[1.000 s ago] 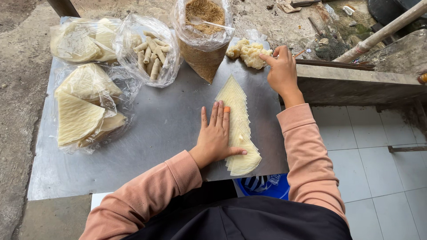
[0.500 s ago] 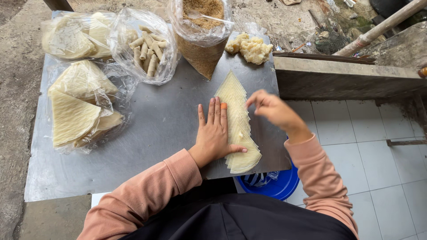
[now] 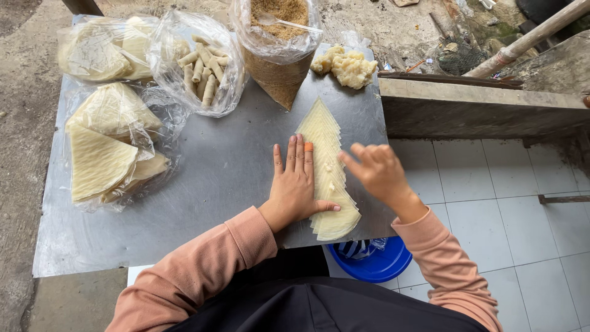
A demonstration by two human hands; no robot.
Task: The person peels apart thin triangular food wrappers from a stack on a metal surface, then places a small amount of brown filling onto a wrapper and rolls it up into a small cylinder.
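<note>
On metal table (image 3: 215,178), wrapper stack (image 3: 326,166) under left hand (image 3: 296,184), beside right hand (image 3: 376,172) fingers.

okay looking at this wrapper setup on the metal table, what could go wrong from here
The fanned stack of wrappers overhangs the near edge of the metal table above the blue tub; a nudge might tip sheets off. Only the left hand pins it. The right hand hovers, possibly smearing paste.

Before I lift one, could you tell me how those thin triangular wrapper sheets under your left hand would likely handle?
The wrapper sheets look paper-thin and pale, so each is probably very light and floppy, drooping if lifted by a corner. They lie fanned in a stack under the left hand, so one may cling to the next. On the smooth metal table they would likely slide when pushed.
</note>
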